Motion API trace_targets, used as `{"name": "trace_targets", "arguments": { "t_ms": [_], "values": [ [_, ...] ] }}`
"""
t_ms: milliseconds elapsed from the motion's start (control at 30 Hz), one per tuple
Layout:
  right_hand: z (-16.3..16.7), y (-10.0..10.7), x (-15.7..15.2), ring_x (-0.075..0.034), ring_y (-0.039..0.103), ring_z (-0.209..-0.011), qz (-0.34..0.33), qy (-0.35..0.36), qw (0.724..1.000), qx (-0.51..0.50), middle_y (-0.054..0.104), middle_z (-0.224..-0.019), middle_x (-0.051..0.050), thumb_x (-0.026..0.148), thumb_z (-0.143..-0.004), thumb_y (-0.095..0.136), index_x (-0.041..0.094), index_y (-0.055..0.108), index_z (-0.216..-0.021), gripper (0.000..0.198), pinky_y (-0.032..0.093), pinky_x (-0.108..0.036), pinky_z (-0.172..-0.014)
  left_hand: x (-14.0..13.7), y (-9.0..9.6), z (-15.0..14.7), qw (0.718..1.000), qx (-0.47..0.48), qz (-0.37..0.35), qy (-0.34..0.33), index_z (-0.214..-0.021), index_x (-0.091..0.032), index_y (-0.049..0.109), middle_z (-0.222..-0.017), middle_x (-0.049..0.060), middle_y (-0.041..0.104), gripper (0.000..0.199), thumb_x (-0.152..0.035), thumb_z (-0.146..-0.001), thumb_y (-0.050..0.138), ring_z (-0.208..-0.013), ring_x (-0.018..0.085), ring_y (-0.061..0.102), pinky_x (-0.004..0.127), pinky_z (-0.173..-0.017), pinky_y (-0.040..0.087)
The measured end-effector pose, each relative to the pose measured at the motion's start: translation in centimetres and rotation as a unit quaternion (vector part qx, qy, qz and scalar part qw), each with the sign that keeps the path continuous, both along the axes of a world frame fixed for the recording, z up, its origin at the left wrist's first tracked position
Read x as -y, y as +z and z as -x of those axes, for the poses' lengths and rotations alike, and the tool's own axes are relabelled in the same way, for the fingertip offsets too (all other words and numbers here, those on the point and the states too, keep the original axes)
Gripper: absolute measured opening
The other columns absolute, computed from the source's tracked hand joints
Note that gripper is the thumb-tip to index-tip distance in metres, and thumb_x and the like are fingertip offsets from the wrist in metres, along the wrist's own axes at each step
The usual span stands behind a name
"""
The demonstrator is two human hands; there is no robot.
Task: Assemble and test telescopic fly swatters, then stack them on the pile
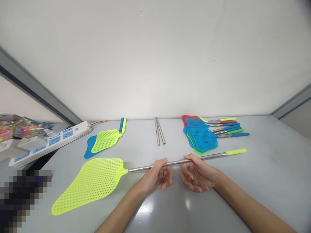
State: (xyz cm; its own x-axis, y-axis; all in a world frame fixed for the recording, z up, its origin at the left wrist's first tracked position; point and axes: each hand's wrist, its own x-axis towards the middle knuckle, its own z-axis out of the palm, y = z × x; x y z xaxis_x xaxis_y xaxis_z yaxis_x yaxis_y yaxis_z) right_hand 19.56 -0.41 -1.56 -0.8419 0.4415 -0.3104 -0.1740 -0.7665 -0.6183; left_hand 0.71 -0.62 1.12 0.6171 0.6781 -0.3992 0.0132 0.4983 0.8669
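Observation:
A yellow fly swatter [97, 179] with an extended metal telescopic rod lies across in front of me, its mesh head to the left and its yellow grip [236, 152] to the right. My left hand [157, 174] pinches the rod left of its middle, thumb on top and fingers curled below. My right hand [197, 173] holds the same rod a little farther right between thumb and forefinger, the other fingers loosely bent underneath. Bare metal shows between the two hands.
Beyond the swatter lie yellow [105, 141] and blue [89, 147] swatter heads, two loose grips [122, 125] and metal rods [159, 131]. Several swatters [202, 139] are stacked at the right. A white power strip [55, 140] runs along the left edge; a wall [155, 64] stands behind.

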Motion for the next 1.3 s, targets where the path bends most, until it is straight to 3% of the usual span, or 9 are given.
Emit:
{"name": "trace_targets", "arguments": {
  "t_ms": [500, 800, 967, 1133, 1300],
  "values": [
    [0.4, 0.0, 0.2, -0.012, 0.048, -0.036, -0.019, 0.006, 1.000, 0.003, 0.056, -0.058, -0.008, 0.051, -0.080, 0.013, 0.013, 0.050, -0.065, 0.055, 0.022, -0.016, -0.023, 0.2, -0.7, -0.4, 1.000, 0.000, -0.024, -0.001, -0.051, -0.013, 0.052, -0.040, -0.001, 0.040, 0.054, -0.042, -0.082, 0.019, -0.036, 0.007, 0.029, 0.022, -0.043, 0.021],
    [0.7, -0.4, 0.3, -0.009, 0.043, -0.030, -0.025, -0.004, 0.999, -0.033, 0.058, -0.057, -0.010, 0.049, -0.081, 0.009, 0.012, 0.050, -0.060, 0.059, 0.023, -0.017, -0.029, 0.5, -0.7, -0.8, 0.999, 0.000, -0.035, 0.001, -0.050, -0.013, 0.051, -0.039, -0.001, 0.040, 0.053, -0.041, -0.082, 0.019, -0.035, 0.007, 0.031, 0.022, -0.041, 0.019],
    [0.7, -0.7, 0.3, -0.009, 0.042, -0.028, -0.036, 0.002, 0.998, -0.042, 0.059, -0.057, -0.011, 0.046, -0.081, 0.006, 0.011, 0.049, -0.060, 0.059, 0.023, -0.018, -0.030, 0.5, -1.1, -0.7, 1.000, 0.001, -0.024, -0.004, -0.049, -0.013, 0.049, -0.037, -0.002, 0.038, 0.052, -0.041, -0.082, 0.020, -0.035, 0.007, 0.031, 0.021, -0.040, 0.018],
    [0.6, -0.9, 0.3, -0.007, 0.037, -0.025, -0.036, 0.021, 0.998, -0.049, 0.060, -0.055, -0.010, 0.044, -0.081, 0.008, 0.013, 0.043, -0.055, 0.053, 0.023, -0.019, -0.030, 0.6, -1.4, -0.6, 0.999, 0.029, 0.003, -0.022, -0.048, -0.014, 0.045, -0.031, -0.006, 0.027, 0.050, -0.041, -0.083, 0.020, -0.031, 0.005, 0.021, 0.021, -0.040, 0.018],
    [0.6, -0.8, 0.4, -0.007, 0.034, -0.023, -0.046, 0.029, 0.998, -0.042, 0.060, -0.054, -0.010, 0.044, -0.081, 0.007, 0.015, 0.042, -0.055, 0.052, 0.022, -0.020, -0.030, 0.7, -1.7, -0.6, 0.998, 0.045, 0.035, -0.033, -0.049, -0.014, 0.043, -0.032, -0.005, 0.030, 0.051, -0.043, -0.083, 0.018, -0.029, 0.004, 0.019, 0.021, -0.037, 0.014]
  ]
}}
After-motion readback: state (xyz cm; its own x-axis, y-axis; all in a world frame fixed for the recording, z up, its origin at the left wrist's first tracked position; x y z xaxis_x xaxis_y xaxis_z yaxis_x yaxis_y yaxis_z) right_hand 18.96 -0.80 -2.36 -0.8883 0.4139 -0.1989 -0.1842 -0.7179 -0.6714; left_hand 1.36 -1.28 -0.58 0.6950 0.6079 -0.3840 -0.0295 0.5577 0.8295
